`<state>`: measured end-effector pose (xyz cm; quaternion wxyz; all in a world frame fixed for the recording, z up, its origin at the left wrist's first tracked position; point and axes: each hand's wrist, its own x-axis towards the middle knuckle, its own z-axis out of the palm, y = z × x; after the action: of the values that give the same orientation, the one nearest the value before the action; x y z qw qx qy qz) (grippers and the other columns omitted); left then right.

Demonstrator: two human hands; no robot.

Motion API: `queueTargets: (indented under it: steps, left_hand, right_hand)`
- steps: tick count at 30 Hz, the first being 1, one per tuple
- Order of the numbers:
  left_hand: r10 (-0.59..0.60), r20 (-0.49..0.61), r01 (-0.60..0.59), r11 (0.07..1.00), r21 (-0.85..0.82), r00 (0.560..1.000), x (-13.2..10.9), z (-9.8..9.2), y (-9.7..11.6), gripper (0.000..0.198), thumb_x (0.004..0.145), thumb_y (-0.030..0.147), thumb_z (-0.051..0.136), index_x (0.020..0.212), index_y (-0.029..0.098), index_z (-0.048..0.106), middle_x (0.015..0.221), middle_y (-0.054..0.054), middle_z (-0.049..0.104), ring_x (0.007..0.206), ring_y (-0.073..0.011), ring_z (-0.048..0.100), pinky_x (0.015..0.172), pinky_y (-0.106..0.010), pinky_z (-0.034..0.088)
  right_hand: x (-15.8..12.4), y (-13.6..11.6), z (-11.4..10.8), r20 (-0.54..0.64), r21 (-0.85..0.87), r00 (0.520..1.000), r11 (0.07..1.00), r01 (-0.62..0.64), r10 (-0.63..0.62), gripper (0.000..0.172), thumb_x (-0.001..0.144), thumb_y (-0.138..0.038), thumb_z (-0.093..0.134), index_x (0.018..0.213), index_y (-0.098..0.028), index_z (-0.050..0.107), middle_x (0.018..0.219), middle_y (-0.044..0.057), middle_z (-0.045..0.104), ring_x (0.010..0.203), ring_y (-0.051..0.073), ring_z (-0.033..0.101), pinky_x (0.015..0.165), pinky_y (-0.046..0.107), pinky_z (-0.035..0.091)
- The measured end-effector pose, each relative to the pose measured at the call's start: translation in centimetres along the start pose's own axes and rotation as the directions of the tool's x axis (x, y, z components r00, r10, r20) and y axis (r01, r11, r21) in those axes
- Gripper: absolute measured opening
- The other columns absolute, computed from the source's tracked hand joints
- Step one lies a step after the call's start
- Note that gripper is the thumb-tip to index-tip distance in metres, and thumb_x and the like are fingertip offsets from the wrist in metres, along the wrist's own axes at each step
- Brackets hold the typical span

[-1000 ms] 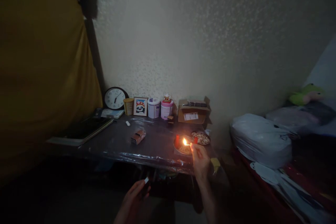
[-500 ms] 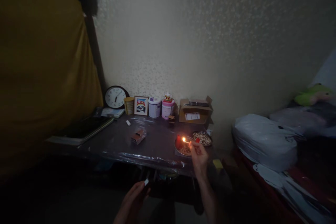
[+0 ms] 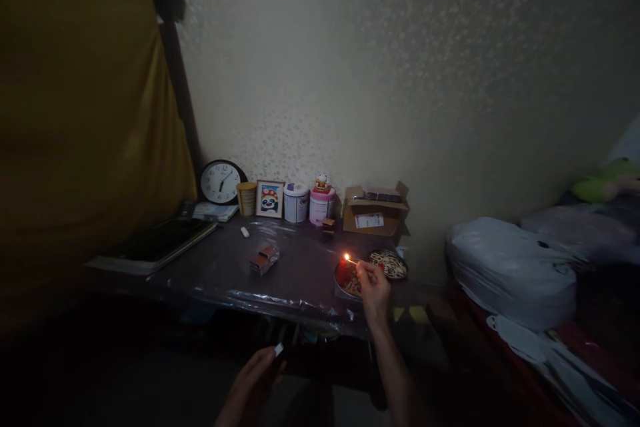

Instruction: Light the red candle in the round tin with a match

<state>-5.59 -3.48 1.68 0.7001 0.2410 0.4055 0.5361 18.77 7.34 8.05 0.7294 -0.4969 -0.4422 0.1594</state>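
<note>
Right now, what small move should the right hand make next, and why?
Probably hold the match steady: the right hand pinches it with its flame near the top of the red candle, and whether the candle is lit cannot be told.

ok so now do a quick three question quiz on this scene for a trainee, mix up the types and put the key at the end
1. What is the right hand holding between its fingertips?
2. True or false: the small figurine stands on the cardboard box.
3. Fill in the blank: along the back of the table, the framed panda picture stands between the yellow cup and the (blank).

Key
1. A lit match.
2. False; it stands on the pink-lidded tub.
3. White-lidded tub.
</note>
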Motion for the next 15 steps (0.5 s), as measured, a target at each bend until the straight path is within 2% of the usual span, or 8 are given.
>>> queueTargets:
  steps: [4,9,15]
  left_hand:
    - [-0.024,-0.034,0.024,1.000,-0.007,0.999,0.6,-0.3,-0.2,0.026,0.052,0.041,0.076,0.070,0.024,0.068,0.086,-0.006,0.072,0.110,-0.0329,0.054,0.099,-0.044,0.038]
    - [-0.050,-0.043,0.051,0.999,0.014,0.998,1.0,-0.7,-0.4,0.024,0.053,0.042,0.075,0.066,0.024,0.067,0.087,-0.007,0.072,0.111,-0.0336,0.054,0.099,-0.045,0.038]
    - [-0.065,-0.027,0.066,0.998,0.025,0.997,1.1,-0.7,-0.4,0.028,0.052,0.043,0.076,0.070,0.024,0.068,0.089,-0.008,0.072,0.111,-0.0339,0.053,0.099,-0.045,0.037]
  right_hand:
    - [0.3,0.4,0.4,-0.006,-0.006,1.000,1.000,-0.002,0.002,0.025,0.066,-0.038,0.061,0.074,-0.014,0.064,0.075,0.006,0.065,0.068,0.018,0.060,0.067,0.032,0.049]
    - [0.6,0.9,0.8,-0.009,-0.017,1.000,1.000,0.005,-0.005,0.027,0.067,-0.039,0.060,0.074,-0.014,0.063,0.076,0.006,0.064,0.069,0.018,0.060,0.067,0.032,0.048]
    - [0.9,1.7,0.9,0.004,-0.036,1.000,0.999,0.007,-0.007,0.027,0.067,-0.039,0.060,0.074,-0.014,0.064,0.075,0.006,0.065,0.069,0.017,0.060,0.066,0.030,0.048]
